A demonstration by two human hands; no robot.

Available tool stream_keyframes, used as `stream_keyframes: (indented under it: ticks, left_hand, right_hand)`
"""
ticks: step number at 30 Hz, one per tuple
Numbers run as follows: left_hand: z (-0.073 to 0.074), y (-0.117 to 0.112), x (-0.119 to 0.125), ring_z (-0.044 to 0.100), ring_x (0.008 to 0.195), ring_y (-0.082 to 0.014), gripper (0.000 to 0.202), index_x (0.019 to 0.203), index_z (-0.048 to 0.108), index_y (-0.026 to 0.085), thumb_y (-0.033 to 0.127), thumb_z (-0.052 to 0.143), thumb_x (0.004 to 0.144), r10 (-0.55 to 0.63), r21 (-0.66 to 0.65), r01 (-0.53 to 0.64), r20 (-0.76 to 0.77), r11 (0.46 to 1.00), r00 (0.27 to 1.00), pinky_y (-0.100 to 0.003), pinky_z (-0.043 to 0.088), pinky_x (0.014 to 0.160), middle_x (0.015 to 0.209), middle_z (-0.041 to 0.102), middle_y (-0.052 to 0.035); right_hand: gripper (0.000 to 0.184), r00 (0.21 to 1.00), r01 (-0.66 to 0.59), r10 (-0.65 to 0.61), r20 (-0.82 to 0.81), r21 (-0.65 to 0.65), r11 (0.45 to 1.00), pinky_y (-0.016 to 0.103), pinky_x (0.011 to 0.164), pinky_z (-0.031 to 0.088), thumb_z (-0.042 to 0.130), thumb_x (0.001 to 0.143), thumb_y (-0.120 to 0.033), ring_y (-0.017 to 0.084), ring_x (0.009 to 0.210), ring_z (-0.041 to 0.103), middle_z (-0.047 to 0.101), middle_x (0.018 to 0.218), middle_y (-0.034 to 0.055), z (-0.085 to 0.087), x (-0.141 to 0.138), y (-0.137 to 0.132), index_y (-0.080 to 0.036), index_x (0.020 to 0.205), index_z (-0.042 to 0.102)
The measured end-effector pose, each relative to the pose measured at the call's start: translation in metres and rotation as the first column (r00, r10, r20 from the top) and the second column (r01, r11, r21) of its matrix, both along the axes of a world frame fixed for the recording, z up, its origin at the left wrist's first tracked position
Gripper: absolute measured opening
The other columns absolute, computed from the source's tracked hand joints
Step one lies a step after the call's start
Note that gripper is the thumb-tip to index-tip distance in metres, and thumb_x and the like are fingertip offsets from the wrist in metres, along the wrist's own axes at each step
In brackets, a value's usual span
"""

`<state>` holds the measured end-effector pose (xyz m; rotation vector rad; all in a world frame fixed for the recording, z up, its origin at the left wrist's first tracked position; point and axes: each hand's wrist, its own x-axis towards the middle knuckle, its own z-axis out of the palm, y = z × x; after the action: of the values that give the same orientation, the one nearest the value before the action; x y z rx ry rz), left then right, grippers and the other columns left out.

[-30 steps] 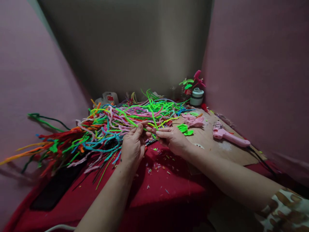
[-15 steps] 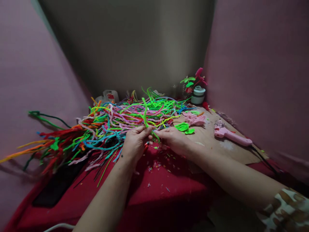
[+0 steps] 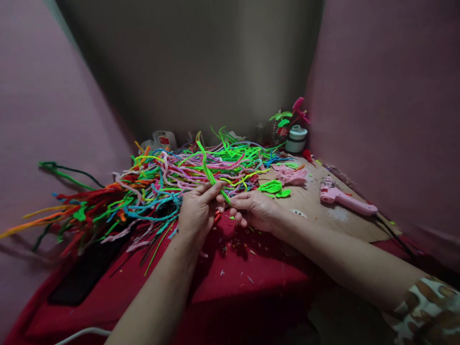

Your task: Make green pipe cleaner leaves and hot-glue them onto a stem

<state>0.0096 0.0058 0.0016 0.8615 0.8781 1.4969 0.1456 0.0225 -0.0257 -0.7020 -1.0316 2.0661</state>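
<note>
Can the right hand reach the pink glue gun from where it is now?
Probably yes. The pink glue gun lies uncovered on the brown board, right of the right hand, with almost bare board between. But that hand pinches a green pipe cleaner.

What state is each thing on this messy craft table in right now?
neon green fuzzy pipe cleaner: pinched by both hands, upper end sticking up.
left hand: shut on that pipe cleaner.
right hand: shut on its lower end.
tangled pile of coloured pipe cleaners: loose, spread out.
pink glue gun: lying on its side, untouched.
small white round jar: upright, lid on.
green fuzzy leaf shapes: lying flat.
</note>
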Motion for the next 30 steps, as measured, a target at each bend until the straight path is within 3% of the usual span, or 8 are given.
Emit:
stream_keyframes:
  ticks: [3, 7, 10, 14, 21, 26, 30]
  left_hand:
    - [0.0014, -0.0011, 0.0019, 0.044, 0.04, -0.0045, 0.025, 0.069, 0.065, 0.009, 0.018, 0.079, 0.051, 0.026, -0.009, -0.025, 0.031, 1.0, 0.999, -0.015, 0.033, 0.032, 0.05, 0.053, 0.0032]
    - [0.001, -0.0029, 0.0004, 0.041, 0.038, -0.0047, 0.024, 0.075, 0.064, 0.012, 0.024, 0.076, 0.058, 0.007, 0.002, -0.007, -0.069, 1.0, 0.998, -0.016, 0.03, 0.033, 0.044, 0.046, 0.0061]
    - [-0.0001, -0.0031, -0.0018, 0.037, 0.034, -0.0039, 0.023, 0.064, 0.056, 0.014, 0.026, 0.075, 0.06, -0.039, -0.019, 0.036, -0.152, 0.999, 0.988, -0.017, 0.027, 0.033, 0.043, 0.045, 0.0064]
    - [-0.0003, -0.0028, -0.0023, 0.032, 0.032, -0.0033, 0.033, 0.055, 0.044, 0.016, 0.025, 0.075, 0.06, 0.008, -0.025, -0.013, -0.187, 1.0, 0.982, -0.017, 0.022, 0.031, 0.04, 0.042, 0.0075]
    - [-0.0005, -0.0015, -0.0026, 0.032, 0.034, -0.0034, 0.025, 0.06, 0.049, 0.016, 0.026, 0.072, 0.064, 0.046, 0.018, -0.043, -0.209, 0.999, 0.977, -0.017, 0.024, 0.033, 0.044, 0.042, 0.0073]
    - [-0.0011, -0.0037, -0.0028, 0.034, 0.034, -0.0038, 0.023, 0.06, 0.052, 0.015, 0.027, 0.071, 0.065, 0.004, 0.008, -0.002, -0.28, 1.0, 0.96, -0.018, 0.024, 0.034, 0.043, 0.043, 0.0066]
    - [-0.0012, -0.0055, -0.0021, 0.033, 0.033, -0.0031, 0.026, 0.054, 0.05, 0.014, 0.025, 0.072, 0.063, 0.066, -0.006, -0.072, -0.327, 0.997, 0.943, -0.017, 0.023, 0.033, 0.041, 0.042, 0.0063]
  right_hand:
    - [0.007, 0.999, 0.044, -0.045, 0.021, 0.029, 0.999, 0.015, 0.031, 0.037, 0.064, 0.073, -0.015, 0.006, 0.038, 0.05, 0.06, 0.053, -0.0003, -0.0005, -0.0014, -0.0022, -0.01, 0.074, 0.061]
    - [0.013, 0.998, 0.069, -0.068, -0.004, 0.059, 0.996, 0.016, 0.032, 0.039, 0.068, 0.07, -0.02, 0.007, 0.039, 0.051, 0.06, 0.054, -0.0004, -0.0007, -0.0011, -0.0035, -0.011, 0.074, 0.06]
    - [0.017, 0.999, 0.04, -0.039, -0.004, 0.08, 0.996, 0.017, 0.036, 0.043, 0.07, 0.069, -0.023, 0.008, 0.042, 0.054, 0.061, 0.056, 0.0011, -0.0008, -0.0005, -0.0036, -0.01, 0.073, 0.059]
    - [0.017, 1.0, -0.024, 0.024, 0.001, 0.112, 0.993, 0.022, 0.043, 0.049, 0.068, 0.071, -0.022, 0.012, 0.048, 0.06, 0.065, 0.061, 0.0037, -0.0006, 0.0013, -0.0031, -0.012, 0.08, 0.058]
    - [0.012, 0.99, -0.125, 0.113, 0.085, 0.143, 0.982, 0.022, 0.042, 0.049, 0.062, 0.073, -0.021, 0.013, 0.047, 0.061, 0.066, 0.06, 0.0059, -0.0027, 0.0018, -0.0007, -0.011, 0.071, 0.058]
    - [0.017, 0.988, -0.084, 0.059, 0.143, 0.179, 0.98, 0.018, 0.036, 0.044, 0.061, 0.074, -0.027, 0.011, 0.041, 0.058, 0.064, 0.055, 0.004, -0.001, 0.0021, -0.004, -0.012, 0.067, 0.056]
    - [0.017, 0.981, -0.068, 0.022, 0.193, 0.232, 0.97, 0.016, 0.034, 0.04, 0.061, 0.074, -0.027, 0.009, 0.039, 0.055, 0.062, 0.052, 0.0021, 0.0032, 0.0035, -0.0088, -0.012, 0.066, 0.055]
